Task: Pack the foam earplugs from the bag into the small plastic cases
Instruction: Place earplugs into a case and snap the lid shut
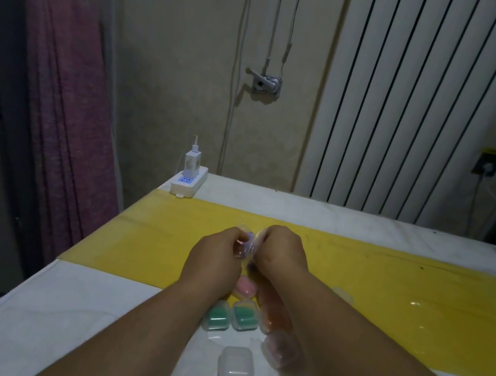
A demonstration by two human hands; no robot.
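White surface [28,332] with yellow sheet [385,287]; power strip [188,183] at 11 o'clock, radiator [412,99] at 1. Clamped on clear case [247,240] at centre: grips of left hand [218,257] and right hand [282,250]. Filled cases [243,314] at 6 o'clock.

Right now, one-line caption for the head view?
Left hand and right hand grip a small clear plastic case over the yellow mat; two green-filled cases lie nearer.

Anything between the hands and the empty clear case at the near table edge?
The left hand and right hand grip a clear item; on the table between them and the empty clear case lie a pink-filled case and two green-filled cases.
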